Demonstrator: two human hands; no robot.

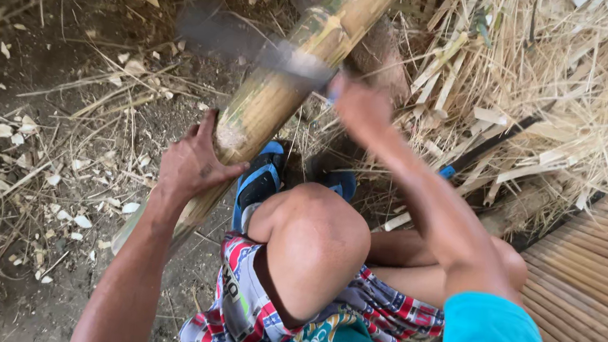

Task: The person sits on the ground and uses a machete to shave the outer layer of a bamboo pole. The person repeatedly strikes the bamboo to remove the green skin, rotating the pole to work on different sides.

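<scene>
While the left hand (193, 164) wraps the bamboo pole (282, 91) from its left side, fingers closed around the lower stretch, the right hand (358, 106) grips a knife handle, fist shut. Blade (257, 44) is motion-blurred, probably a machete, lying across the pole just above the left hand. Blue sandal (258, 181) sits right of the left hand; bamboo slat platform (597, 288) lies below-right of the right hand.

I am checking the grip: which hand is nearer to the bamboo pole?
Left. The left hand grips the bamboo pole; the right hand holds a blurred blade beside it.
</scene>
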